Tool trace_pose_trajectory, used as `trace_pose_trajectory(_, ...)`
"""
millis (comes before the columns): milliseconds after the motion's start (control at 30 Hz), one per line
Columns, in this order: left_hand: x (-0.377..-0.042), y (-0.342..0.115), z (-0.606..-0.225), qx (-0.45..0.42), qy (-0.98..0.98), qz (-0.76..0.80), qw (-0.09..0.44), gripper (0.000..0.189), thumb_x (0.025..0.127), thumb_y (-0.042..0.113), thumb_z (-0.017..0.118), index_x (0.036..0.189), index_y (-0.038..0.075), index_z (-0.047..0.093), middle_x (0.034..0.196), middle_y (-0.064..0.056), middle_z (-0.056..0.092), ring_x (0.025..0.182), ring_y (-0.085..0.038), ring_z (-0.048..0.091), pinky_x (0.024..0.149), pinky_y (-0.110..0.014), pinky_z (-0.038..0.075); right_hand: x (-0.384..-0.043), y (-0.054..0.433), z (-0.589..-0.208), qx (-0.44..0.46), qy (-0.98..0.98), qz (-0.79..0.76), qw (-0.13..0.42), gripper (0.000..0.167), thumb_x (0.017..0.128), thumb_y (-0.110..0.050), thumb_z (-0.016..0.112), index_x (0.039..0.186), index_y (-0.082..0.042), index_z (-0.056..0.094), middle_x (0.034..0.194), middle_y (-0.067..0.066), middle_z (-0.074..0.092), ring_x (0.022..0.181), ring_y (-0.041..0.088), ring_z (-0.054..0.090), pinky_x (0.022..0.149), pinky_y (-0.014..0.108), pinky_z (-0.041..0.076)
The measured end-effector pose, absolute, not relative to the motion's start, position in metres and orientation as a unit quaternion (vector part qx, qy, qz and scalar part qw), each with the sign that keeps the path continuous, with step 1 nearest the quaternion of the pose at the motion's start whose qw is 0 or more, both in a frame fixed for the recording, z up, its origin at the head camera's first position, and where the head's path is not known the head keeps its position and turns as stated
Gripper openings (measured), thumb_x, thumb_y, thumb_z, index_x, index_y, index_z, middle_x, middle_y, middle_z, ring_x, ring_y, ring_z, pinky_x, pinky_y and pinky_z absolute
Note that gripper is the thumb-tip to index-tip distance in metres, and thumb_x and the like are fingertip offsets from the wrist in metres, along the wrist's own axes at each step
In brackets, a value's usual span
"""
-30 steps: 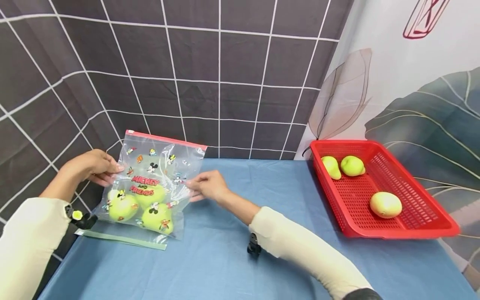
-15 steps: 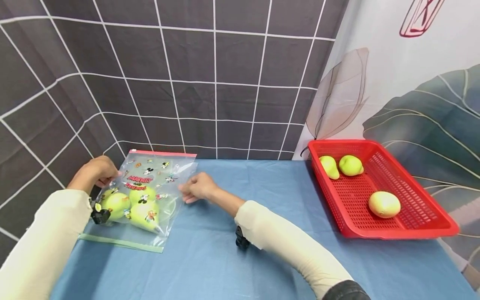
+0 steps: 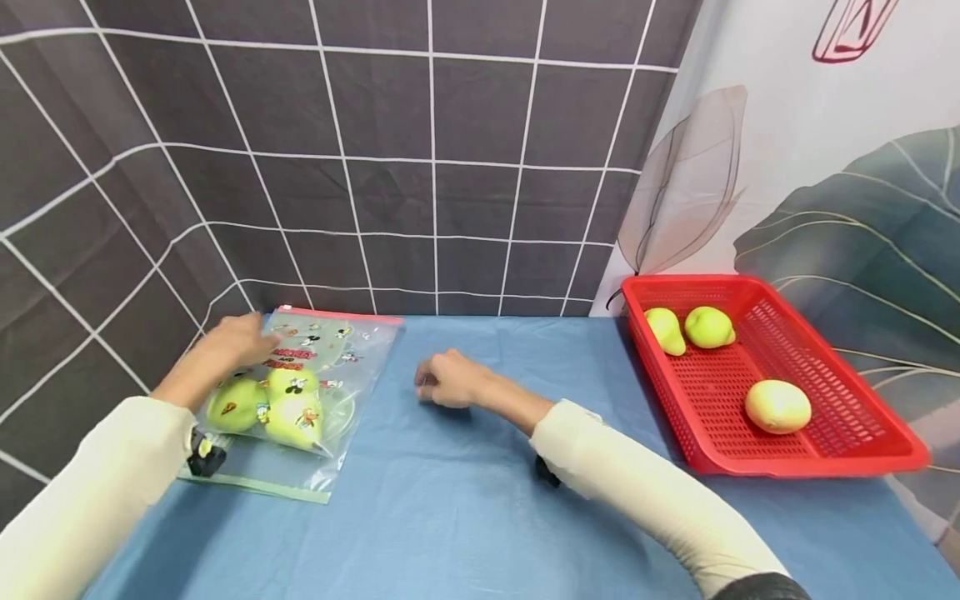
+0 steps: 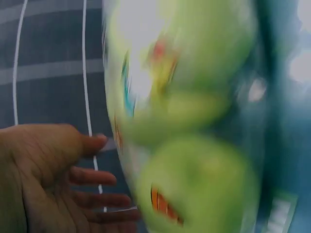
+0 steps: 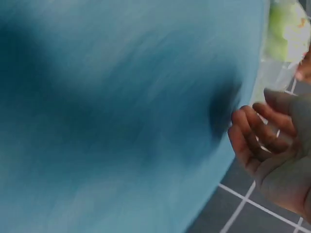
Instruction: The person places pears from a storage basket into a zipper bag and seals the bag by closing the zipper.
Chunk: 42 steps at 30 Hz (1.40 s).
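Left hand (image 3: 238, 340): over upper left edge of the clear plastic zip bag with red zip strip and cartoon print (image 3: 348, 367). A second ago it was pinching that side; now fingers loose, no grasp seen. Bag was held up by both hands then; now it lies flat on the blue cloth-covered table (image 3: 450, 517), left side, three yellow-green rounded fruits (image 3: 292, 417) inside. Right hand (image 3: 452, 379) has come off the bag's right edge, just clear of it over the cloth, fingers loosely curled, empty. Read: bag is down and released, that step looks done. Red perforated plastic basket (image 3: 708, 396) at far right unchanged: green pear-shaped fruit (image 3: 665, 331), green rounded fruit (image 3: 708, 327), yellow oval fruit (image 3: 778, 407).

Hard to tell: left fingertips hidden in head view; left wrist view blurred, so touching or just off the bag unclear. Can't say whether the pale green strip (image 3: 255, 486) at the near edge belongs to a second bag underneath. Zip closure unreadable.
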<state>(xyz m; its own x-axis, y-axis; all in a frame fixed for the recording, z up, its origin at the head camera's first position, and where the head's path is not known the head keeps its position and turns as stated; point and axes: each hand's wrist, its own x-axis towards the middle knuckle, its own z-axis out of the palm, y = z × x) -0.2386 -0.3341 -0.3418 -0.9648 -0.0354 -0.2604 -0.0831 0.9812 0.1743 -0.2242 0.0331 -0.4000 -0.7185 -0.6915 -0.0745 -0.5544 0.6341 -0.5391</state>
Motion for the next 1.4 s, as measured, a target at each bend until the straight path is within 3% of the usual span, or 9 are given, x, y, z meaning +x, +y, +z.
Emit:
trace_pose_trajectory(133, -0.224, -0.298, -0.35, 0.058, 0.988, 0.102, 0.096, 0.093, 0.111, 0.062, 0.057, 0.164, -0.013, 0.04, 0.161, -0.05, 0.044, 0.151, -0.072, 0.042, 0.126, -0.082, 0.038, -0.217, 0.043, -0.401, -0.444, 0.884, -0.091, 0.11, 0.046, 0.117, -0.031, 0.063, 0.159, -0.013, 0.065, 0.159, 0.011, 0.068, 0.15, 0.031, 0.062, 0.132, 0.049, 0.047)
trace_pose_trajectory(300, -0.207, -0.274, -0.362, 0.086, 0.986, 0.084, 0.118, 0.108, 0.102, 0.082, 0.056, 0.175, 0.006, 0.034, 0.172, -0.045, 0.033, 0.158, -0.075, 0.031, 0.123, -0.093, 0.028, -0.201, 0.034, -0.408, -0.49, 0.862, -0.002, 0.132, 0.062, 0.12, -0.05, 0.045, 0.178, -0.03, 0.036, 0.186, -0.002, 0.037, 0.175, 0.027, 0.03, 0.145, 0.051, 0.023)
trace_pose_trajectory(467, -0.205, -0.274, -0.379, 0.084, 0.986, 0.096, 0.102, 0.099, 0.104, 0.079, 0.056, 0.176, 0.015, 0.035, 0.177, -0.041, 0.029, 0.159, -0.078, 0.024, 0.122, -0.097, 0.021, -0.185, 0.017, -0.416, -0.515, 0.845, 0.027, 0.143, 0.067, 0.119, -0.061, 0.037, 0.181, -0.037, 0.024, 0.19, -0.011, 0.021, 0.179, 0.023, 0.016, 0.148, 0.046, 0.013)
trace_pose_trajectory(667, -0.205, -0.276, -0.383, 0.091, 0.986, 0.112, 0.084, 0.095, 0.105, 0.076, 0.057, 0.175, 0.015, 0.037, 0.177, -0.038, 0.032, 0.16, -0.078, 0.022, 0.121, -0.098, 0.02, -0.178, 0.001, -0.419, -0.515, 0.844, 0.031, 0.147, 0.069, 0.118, -0.065, 0.034, 0.181, -0.041, 0.02, 0.19, -0.016, 0.016, 0.18, 0.021, 0.01, 0.148, 0.045, 0.008)
trace_pose_trajectory(933, -0.207, -0.275, -0.383, 0.078, 0.987, 0.112, 0.088, 0.101, 0.097, 0.075, 0.069, 0.173, 0.015, 0.042, 0.177, -0.039, 0.031, 0.16, -0.078, 0.021, 0.121, -0.098, 0.018, -0.178, -0.012, -0.416, -0.507, 0.848, 0.042, 0.15, 0.066, 0.118, -0.065, 0.037, 0.179, -0.042, 0.028, 0.187, -0.019, 0.024, 0.18, 0.024, 0.012, 0.148, 0.046, 0.011)
trace_pose_trajectory(1167, -0.207, -0.274, -0.381, 0.068, 0.988, 0.114, 0.083, 0.1, 0.088, 0.064, 0.085, 0.169, 0.018, 0.049, 0.178, -0.035, 0.03, 0.163, -0.075, 0.014, 0.125, -0.097, 0.003, -0.179, -0.014, -0.413, -0.498, 0.852, 0.059, 0.152, 0.069, 0.114, -0.071, 0.042, 0.177, -0.044, 0.034, 0.185, -0.021, 0.03, 0.179, 0.021, 0.015, 0.148, 0.047, 0.01)
trace_pose_trajectory(1400, -0.204, -0.261, -0.382, 0.103, 0.989, 0.088, 0.059, 0.09, 0.096, 0.055, 0.079, 0.171, 0.017, 0.048, 0.179, -0.032, 0.033, 0.165, -0.072, 0.017, 0.127, -0.094, 0.006, -0.178, -0.013, -0.412, -0.492, 0.855, 0.071, 0.151, 0.073, 0.112, -0.075, 0.043, 0.177, -0.045, 0.032, 0.186, -0.021, 0.029, 0.179, 0.019, 0.016, 0.148, 0.047, 0.01)
